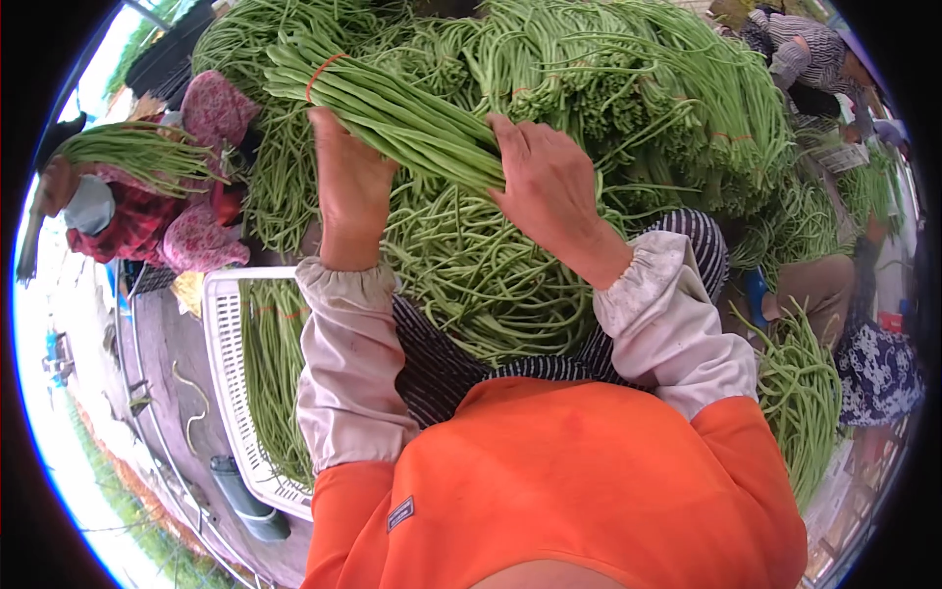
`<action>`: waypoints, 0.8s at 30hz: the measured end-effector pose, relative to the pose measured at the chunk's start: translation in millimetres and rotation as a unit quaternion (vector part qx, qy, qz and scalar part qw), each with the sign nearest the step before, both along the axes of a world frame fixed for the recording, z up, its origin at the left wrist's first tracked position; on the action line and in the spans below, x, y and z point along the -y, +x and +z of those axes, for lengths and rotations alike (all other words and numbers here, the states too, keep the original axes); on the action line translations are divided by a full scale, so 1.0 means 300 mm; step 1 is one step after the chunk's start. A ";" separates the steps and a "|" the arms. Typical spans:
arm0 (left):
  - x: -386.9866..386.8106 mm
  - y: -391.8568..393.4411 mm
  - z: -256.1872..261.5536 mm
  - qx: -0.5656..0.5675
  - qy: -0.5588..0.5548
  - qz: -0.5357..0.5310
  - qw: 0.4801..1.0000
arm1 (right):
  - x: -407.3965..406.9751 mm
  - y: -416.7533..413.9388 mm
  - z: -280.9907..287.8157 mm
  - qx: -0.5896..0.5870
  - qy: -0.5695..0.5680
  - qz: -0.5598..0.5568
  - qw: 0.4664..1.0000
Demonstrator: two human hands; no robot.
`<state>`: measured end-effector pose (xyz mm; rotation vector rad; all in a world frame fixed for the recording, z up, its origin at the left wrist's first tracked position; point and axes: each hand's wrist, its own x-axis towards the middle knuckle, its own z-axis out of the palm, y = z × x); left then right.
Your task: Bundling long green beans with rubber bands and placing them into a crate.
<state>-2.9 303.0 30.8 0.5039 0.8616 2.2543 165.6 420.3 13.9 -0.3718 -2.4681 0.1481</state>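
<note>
A bundle of long green beans [412, 118] is held up slantwise before me, a red-orange rubber band [322, 77] around its upper left part. My right hand [548, 180] grips the lower right part of the bundle, fingers over the top and thumb beneath. Against the underside near the band rests my left hand [357, 177], upright with its palm towards the beans; its fingertips are partly hidden, so its hold cannot be told. Below the bundle, a heap of loose long beans [486, 272] lies between my legs.
Banded bean bundles [662, 96] are piled at the far side. A white plastic crate [228, 353] at my left holds more bundles. Beside it stands a dark cylindrical container [250, 501]. One person in red [132, 221] holds beans at left; another [809, 59] bends at upper right.
</note>
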 end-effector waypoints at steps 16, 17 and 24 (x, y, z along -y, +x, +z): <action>-0.036 0.040 -0.039 0.159 0.034 -0.107 0.981 | -0.095 0.133 0.050 -0.086 -0.474 0.029 0.876; -0.033 0.034 -0.047 0.170 0.025 -0.104 0.980 | -0.080 0.127 0.036 -0.072 -0.432 0.054 0.897; -0.040 0.030 -0.071 0.188 0.010 -0.101 0.977 | 0.063 0.092 -0.012 -0.059 -0.272 0.120 0.953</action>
